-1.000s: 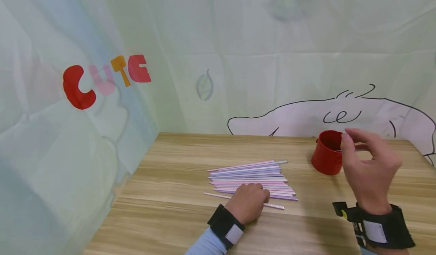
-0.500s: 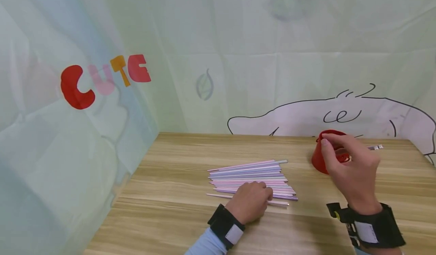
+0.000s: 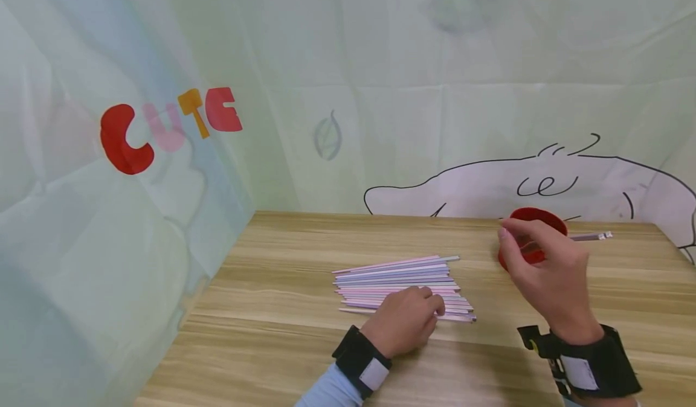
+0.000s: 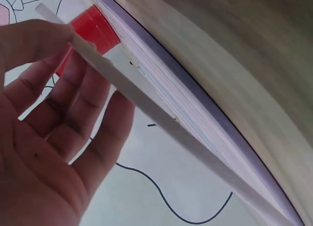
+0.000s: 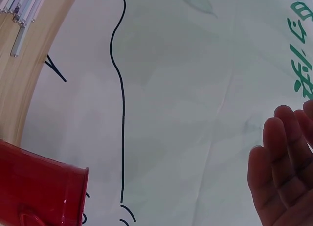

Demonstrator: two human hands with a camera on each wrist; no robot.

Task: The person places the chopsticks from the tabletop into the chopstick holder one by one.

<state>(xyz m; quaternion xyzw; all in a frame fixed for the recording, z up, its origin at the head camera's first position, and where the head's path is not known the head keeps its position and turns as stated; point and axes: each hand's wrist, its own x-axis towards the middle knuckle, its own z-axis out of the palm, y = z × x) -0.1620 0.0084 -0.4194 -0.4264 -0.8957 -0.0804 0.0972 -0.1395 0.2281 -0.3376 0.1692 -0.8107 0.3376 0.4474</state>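
Observation:
My left hand (image 3: 405, 322) pinches a slim pale pencil (image 4: 146, 106) between thumb and fingertips. That pencil lies alongside the near edge of a row of pink, lilac and white pencils (image 3: 397, 280) on the table. At the right, my right hand (image 3: 554, 280) hovers in front of a red bucket (image 3: 535, 215), covering much of it. Its thumb and index fingertips are close, with nothing visible between them. In the right wrist view its other fingers (image 5: 276, 162) are loosely extended. One pencil (image 3: 589, 237) with a silver-banded end sticks out past the bucket's right side; its lower part is hidden.
The wood-grain table (image 3: 261, 346) carries everything. Behind it hangs a pale printed cloth (image 3: 380, 135) with a cartoon outline, and another cloth wall (image 3: 109, 244) closes the left side. A black strap with a camera (image 3: 592, 358) sits on the right wrist.
My right hand has moved left across the front of the bucket, exposing the pencil's end at its right. My left hand has slid its pencil right and up against the row.

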